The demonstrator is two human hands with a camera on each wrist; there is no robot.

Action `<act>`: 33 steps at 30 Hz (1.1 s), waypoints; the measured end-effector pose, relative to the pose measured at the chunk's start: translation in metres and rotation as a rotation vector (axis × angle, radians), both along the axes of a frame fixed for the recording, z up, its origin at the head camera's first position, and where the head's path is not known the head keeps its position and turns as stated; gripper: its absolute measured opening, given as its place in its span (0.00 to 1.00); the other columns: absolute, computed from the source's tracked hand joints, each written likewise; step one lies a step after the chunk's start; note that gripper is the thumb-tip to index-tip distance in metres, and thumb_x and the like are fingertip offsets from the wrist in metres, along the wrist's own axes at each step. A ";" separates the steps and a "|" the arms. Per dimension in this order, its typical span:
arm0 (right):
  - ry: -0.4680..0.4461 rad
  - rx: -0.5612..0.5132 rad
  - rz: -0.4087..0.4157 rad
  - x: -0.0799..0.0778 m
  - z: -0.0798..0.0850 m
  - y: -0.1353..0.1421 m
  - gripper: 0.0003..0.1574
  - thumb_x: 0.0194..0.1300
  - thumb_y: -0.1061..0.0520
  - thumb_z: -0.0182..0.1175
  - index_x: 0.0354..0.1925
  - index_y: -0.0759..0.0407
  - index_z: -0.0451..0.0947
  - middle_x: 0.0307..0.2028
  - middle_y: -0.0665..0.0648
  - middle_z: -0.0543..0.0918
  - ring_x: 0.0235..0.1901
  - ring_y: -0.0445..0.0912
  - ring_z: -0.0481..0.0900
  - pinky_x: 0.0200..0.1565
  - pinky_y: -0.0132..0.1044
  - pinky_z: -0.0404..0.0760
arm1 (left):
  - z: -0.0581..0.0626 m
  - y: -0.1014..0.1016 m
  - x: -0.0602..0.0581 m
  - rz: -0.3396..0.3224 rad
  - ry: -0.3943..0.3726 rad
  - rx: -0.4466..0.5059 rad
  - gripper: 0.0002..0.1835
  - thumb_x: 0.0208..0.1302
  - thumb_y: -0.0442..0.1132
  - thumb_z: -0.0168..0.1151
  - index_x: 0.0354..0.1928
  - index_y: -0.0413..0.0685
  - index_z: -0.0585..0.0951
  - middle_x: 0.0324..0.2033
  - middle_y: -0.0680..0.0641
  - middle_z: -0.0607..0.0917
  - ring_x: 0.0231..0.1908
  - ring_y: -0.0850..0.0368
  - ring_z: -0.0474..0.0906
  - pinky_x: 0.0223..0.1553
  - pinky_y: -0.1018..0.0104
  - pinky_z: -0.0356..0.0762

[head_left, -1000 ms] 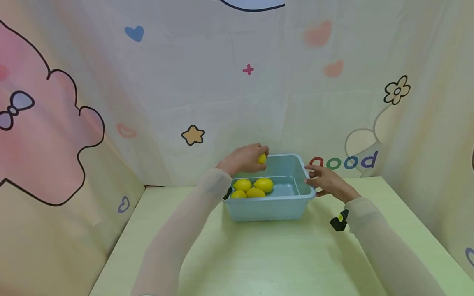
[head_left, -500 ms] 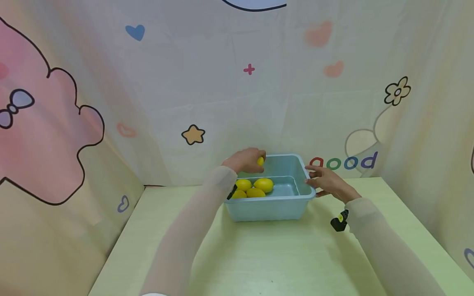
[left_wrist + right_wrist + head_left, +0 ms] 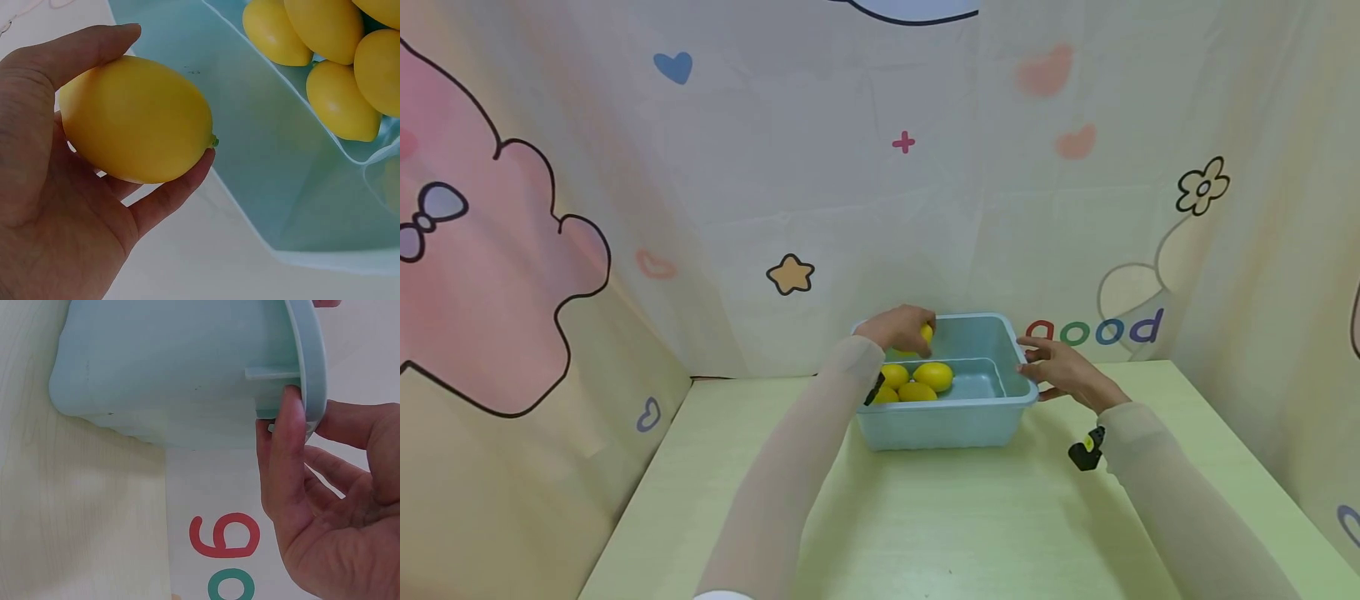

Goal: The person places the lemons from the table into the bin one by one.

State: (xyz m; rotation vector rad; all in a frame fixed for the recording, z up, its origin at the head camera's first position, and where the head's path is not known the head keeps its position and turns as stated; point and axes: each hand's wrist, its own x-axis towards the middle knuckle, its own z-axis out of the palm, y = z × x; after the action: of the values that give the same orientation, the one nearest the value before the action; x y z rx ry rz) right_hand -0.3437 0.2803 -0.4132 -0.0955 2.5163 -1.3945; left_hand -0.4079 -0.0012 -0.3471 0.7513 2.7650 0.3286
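My left hand (image 3: 897,327) holds a yellow lemon (image 3: 137,119) between thumb and curled fingers, over the back left of a light-blue plastic basin (image 3: 943,427). The lemon's small green stem end points away from the palm, and a fingertip lies beside it. Several more lemons (image 3: 933,377) lie grouped on the basin's floor at its left side. At the right end, my right hand (image 3: 1063,369) pinches the basin's rim (image 3: 317,362), with the thumb on one side and fingers under the lip on the other.
The basin stands on a pale wooden table (image 3: 880,517) close to the back wall cloth (image 3: 820,167), which carries printed hearts, a star and coloured letters. Side cloths hang at left and right. Black wrist devices (image 3: 1087,448) sit at the cuffs.
My left hand has moved slightly down and to the right, bringing its lemon lower over the basin. The right hand and the lemons in the basin have stayed in place.
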 end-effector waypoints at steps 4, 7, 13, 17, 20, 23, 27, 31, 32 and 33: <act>0.002 0.001 0.000 0.000 0.001 -0.001 0.47 0.70 0.55 0.57 0.78 0.57 0.45 0.69 0.72 0.60 0.59 0.64 0.74 0.46 0.46 0.87 | -0.002 0.002 -0.001 -0.027 0.009 -0.004 0.24 0.60 0.46 0.67 0.59 0.56 0.75 0.56 0.52 0.78 0.52 0.53 0.72 0.61 0.55 0.75; 0.001 0.004 -0.002 0.000 0.001 -0.001 0.47 0.70 0.55 0.57 0.77 0.57 0.45 0.69 0.72 0.61 0.57 0.62 0.75 0.45 0.45 0.87 | -0.002 0.004 -0.001 -0.040 -0.002 -0.002 0.24 0.61 0.47 0.66 0.59 0.56 0.75 0.59 0.51 0.77 0.54 0.53 0.72 0.61 0.55 0.75; -0.004 0.006 -0.003 0.002 0.003 -0.002 0.46 0.71 0.55 0.57 0.77 0.57 0.46 0.68 0.73 0.61 0.54 0.58 0.77 0.44 0.43 0.88 | 0.000 0.003 -0.001 -0.046 0.006 -0.005 0.20 0.63 0.49 0.64 0.56 0.57 0.76 0.60 0.48 0.76 0.56 0.52 0.72 0.61 0.56 0.76; -0.004 -0.001 0.001 0.002 0.003 -0.002 0.46 0.71 0.55 0.57 0.78 0.57 0.45 0.69 0.73 0.60 0.57 0.61 0.76 0.45 0.44 0.88 | 0.001 0.000 0.000 -0.039 0.008 -0.005 0.20 0.64 0.50 0.63 0.56 0.57 0.76 0.59 0.48 0.76 0.55 0.53 0.72 0.60 0.55 0.76; 0.001 0.002 -0.001 0.002 0.003 -0.002 0.46 0.70 0.55 0.57 0.77 0.57 0.45 0.69 0.73 0.60 0.58 0.62 0.75 0.45 0.44 0.87 | 0.000 -0.003 0.001 -0.030 0.005 -0.002 0.19 0.65 0.50 0.63 0.56 0.57 0.76 0.60 0.49 0.76 0.56 0.53 0.72 0.61 0.55 0.76; 0.001 0.008 0.000 0.001 0.003 -0.003 0.47 0.70 0.54 0.57 0.78 0.57 0.45 0.70 0.73 0.59 0.58 0.63 0.74 0.45 0.45 0.87 | 0.000 -0.007 0.003 -0.024 0.010 -0.001 0.19 0.65 0.50 0.62 0.56 0.58 0.76 0.60 0.50 0.76 0.56 0.54 0.72 0.61 0.55 0.75; 0.003 0.016 0.003 0.002 0.003 -0.003 0.48 0.70 0.53 0.57 0.78 0.57 0.44 0.70 0.73 0.58 0.61 0.65 0.72 0.48 0.47 0.87 | -0.001 -0.013 0.007 -0.022 0.020 0.000 0.19 0.66 0.51 0.61 0.56 0.58 0.76 0.61 0.50 0.77 0.57 0.54 0.72 0.62 0.54 0.75; 0.007 0.026 0.002 0.004 0.003 -0.004 0.48 0.70 0.53 0.58 0.78 0.56 0.43 0.71 0.72 0.58 0.61 0.65 0.73 0.49 0.48 0.86 | -0.002 -0.020 0.009 -0.015 0.011 0.007 0.20 0.66 0.52 0.60 0.58 0.58 0.76 0.63 0.49 0.76 0.58 0.53 0.72 0.62 0.53 0.75; 0.008 0.030 0.001 0.004 0.003 -0.004 0.49 0.70 0.53 0.58 0.78 0.56 0.43 0.71 0.72 0.58 0.60 0.64 0.73 0.49 0.47 0.86 | -0.002 -0.022 0.009 -0.012 0.010 0.009 0.20 0.66 0.52 0.60 0.58 0.58 0.76 0.63 0.49 0.76 0.58 0.53 0.72 0.62 0.52 0.75; 0.007 0.032 0.000 0.004 0.003 -0.004 0.49 0.70 0.53 0.58 0.78 0.56 0.43 0.71 0.72 0.58 0.59 0.64 0.74 0.48 0.47 0.87 | -0.003 -0.023 0.009 -0.011 0.011 0.011 0.20 0.66 0.52 0.60 0.58 0.59 0.76 0.63 0.49 0.76 0.58 0.53 0.72 0.62 0.52 0.75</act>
State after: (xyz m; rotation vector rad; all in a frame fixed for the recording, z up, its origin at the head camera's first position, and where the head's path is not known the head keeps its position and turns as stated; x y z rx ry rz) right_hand -0.3400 0.2761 -0.4098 -0.0941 2.5431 -1.3556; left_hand -0.3988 -0.0244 -0.3501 0.7732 2.7699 0.3384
